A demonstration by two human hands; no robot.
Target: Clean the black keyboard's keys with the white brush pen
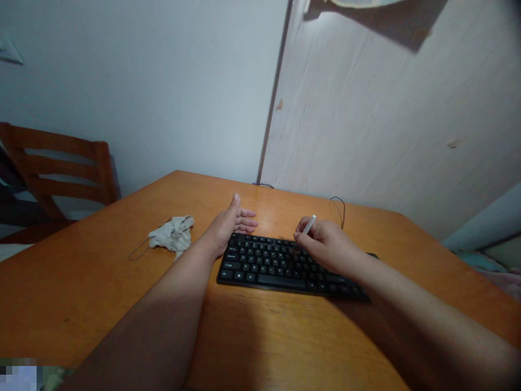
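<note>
A black keyboard (264, 263) lies flat on the wooden table, its keys facing up. My left hand (234, 224) rests at its upper left corner, thumb raised and fingers stretched out, with nothing in it. Above the keys on the right side, my right hand (321, 239) pinches a small brush with a slim white handle (310, 224). The brush's dark tip points down at the keys and is partly blurred. My right hand and forearm hide much of the keyboard's right part.
Left of the keyboard, a crumpled greyish cloth (173, 234) with a thin string lies on the table (101, 282). A black cable (344, 209) runs behind my right hand. A wooden chair (61, 168) stands at the left, and a wall (183, 92) borders the table's far edge.
</note>
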